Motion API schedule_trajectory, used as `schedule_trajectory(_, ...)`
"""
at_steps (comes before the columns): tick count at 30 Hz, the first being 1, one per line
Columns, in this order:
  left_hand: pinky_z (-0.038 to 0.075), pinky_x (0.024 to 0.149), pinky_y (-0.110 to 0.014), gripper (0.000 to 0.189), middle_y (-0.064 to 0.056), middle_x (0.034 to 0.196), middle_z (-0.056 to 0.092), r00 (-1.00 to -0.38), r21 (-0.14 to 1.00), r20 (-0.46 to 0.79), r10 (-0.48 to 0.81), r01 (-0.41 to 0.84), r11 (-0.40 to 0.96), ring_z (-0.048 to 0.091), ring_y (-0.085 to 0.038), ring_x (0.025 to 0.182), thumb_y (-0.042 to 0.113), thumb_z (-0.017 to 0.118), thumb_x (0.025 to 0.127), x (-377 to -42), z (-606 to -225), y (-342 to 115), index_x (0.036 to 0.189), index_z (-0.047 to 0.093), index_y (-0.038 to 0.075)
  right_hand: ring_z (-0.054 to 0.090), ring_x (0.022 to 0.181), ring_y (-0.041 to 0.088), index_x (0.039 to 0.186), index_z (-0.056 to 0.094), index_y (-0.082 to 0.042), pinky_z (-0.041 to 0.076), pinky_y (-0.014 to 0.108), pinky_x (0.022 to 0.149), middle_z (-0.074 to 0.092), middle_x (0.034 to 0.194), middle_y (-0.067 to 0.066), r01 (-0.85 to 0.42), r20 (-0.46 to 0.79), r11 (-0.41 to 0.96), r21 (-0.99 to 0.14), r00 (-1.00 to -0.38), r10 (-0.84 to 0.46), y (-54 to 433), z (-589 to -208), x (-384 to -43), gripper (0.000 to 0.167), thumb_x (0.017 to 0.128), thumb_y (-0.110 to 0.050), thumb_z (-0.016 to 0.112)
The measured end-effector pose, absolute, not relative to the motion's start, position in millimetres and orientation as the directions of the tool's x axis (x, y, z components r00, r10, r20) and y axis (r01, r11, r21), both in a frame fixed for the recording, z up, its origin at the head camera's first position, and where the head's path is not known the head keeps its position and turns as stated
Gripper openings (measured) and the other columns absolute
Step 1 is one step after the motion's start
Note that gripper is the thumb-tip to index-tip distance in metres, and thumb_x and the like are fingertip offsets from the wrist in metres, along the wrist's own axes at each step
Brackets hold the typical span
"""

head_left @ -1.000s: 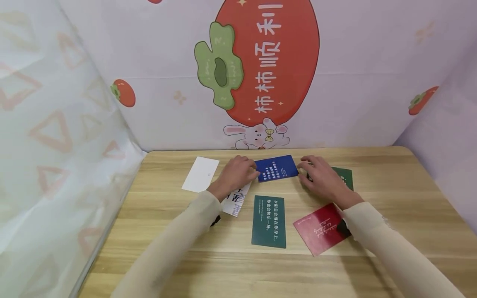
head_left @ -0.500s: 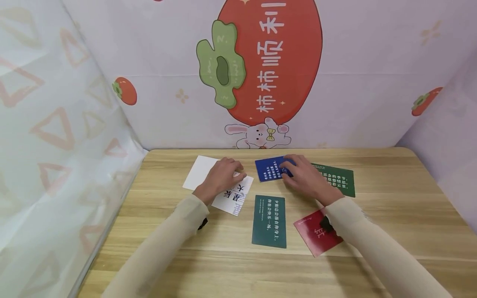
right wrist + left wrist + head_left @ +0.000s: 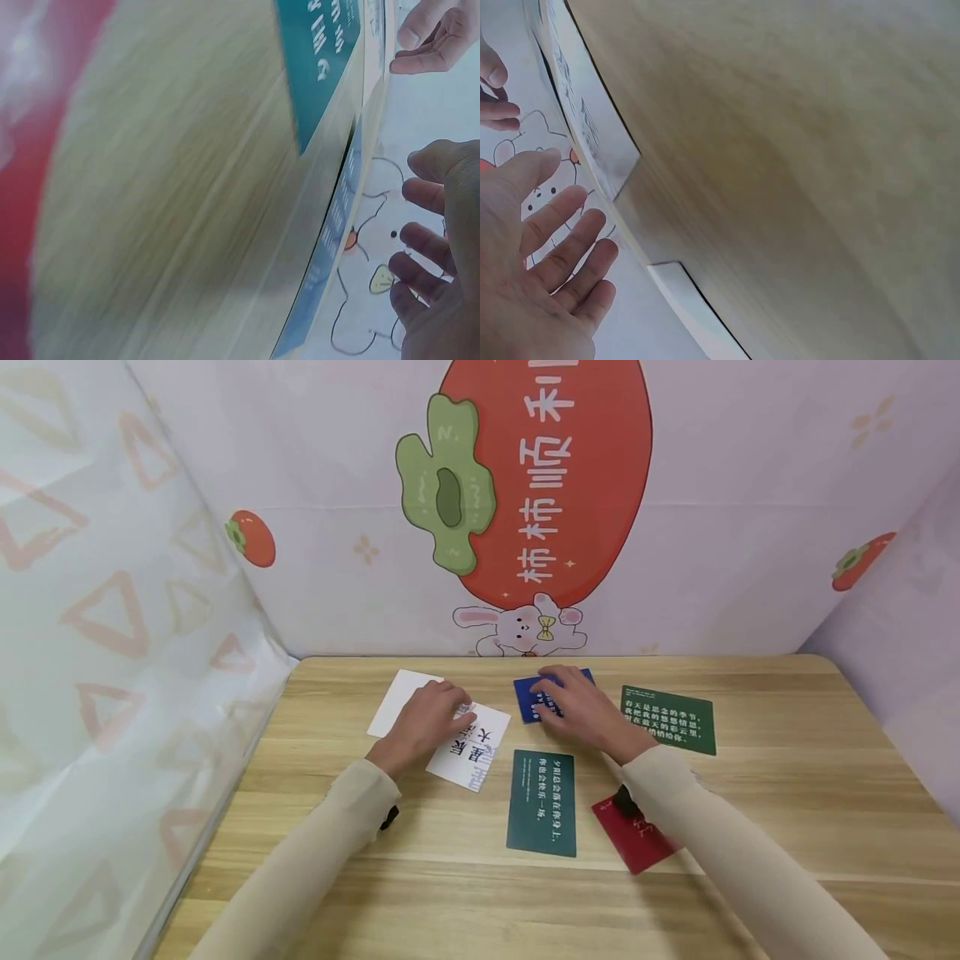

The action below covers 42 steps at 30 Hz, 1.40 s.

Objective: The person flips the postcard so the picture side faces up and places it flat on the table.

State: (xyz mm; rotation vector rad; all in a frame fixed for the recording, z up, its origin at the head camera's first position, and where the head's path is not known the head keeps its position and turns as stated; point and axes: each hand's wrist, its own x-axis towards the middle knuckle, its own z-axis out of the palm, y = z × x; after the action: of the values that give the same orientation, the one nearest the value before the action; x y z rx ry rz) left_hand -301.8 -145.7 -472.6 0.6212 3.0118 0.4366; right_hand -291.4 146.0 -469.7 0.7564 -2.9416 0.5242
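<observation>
My left hand hovers over two white cards, its fingers loosely bent. One is a blank white card; the other, a white printed card, carries black characters and a purple pattern. The left wrist view shows the left hand holding nothing, raised beside their edges. Over a blue card hangs my right hand, partly covering its white text. In the right wrist view the right hand has relaxed, slightly bent fingers with nothing between them, and the blue card lies flat nearby.
A teal card lies at the table's middle. A red card sits partly under the right sleeve, and a dark green card lies at right. Behind the wooden table rises a wall cloth with persimmons and a rabbit.
My left hand has drawn left from the blue card, uncovering the printed white card. The right hand has moved left over the blue card, off the dark green one. The cards stay put.
</observation>
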Motion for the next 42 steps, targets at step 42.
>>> schedule_trajectory(42,0.047,0.114,-0.058,0.035,-0.019,0.138,0.069,-0.944,0.338,0.115,0.309,0.33,0.881,0.059,-0.042,0.133,0.031,0.08,0.099,-289.0,-476.1,-226.6,0.124,0.076,0.007,0.041,0.158,0.032,0.148,0.068,-0.016,0.038,0.052,0.13,0.049,0.167,0.011,-0.558,0.065,0.766,-0.318,-0.819,-0.57,49.6,-466.3,-328.5,0.044,0.11,-0.037,0.064)
